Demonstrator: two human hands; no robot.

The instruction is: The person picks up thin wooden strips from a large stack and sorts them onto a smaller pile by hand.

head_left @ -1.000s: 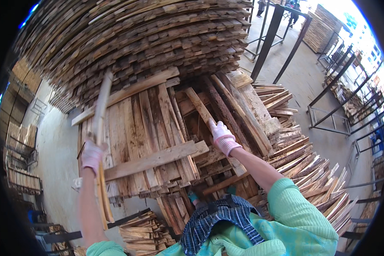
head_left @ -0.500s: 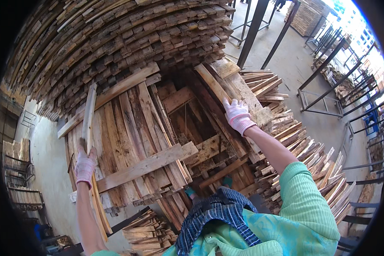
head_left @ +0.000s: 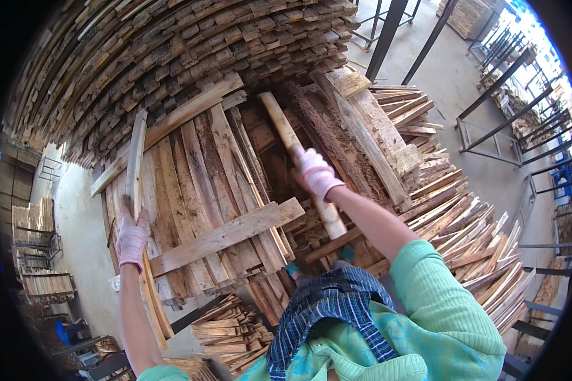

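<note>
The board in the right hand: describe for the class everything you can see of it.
The board is a long, narrow, straight strip, apparently wood, pale yellowish-brown with darker patches and slightly blurred. The right hand, in a pale pink-and-white glove, grips it near the middle, hiding that part. It slants from upper left to lower right in the picture, between the flat layer of boards and a dark, rough plank. Whether it touches wood beneath cannot be told.

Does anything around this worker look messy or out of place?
Yes, the heap on the right: its strips fan out at uneven angles with their ends jutting, which looks untidy beside the layered rows of the tall stack ahead.
</note>
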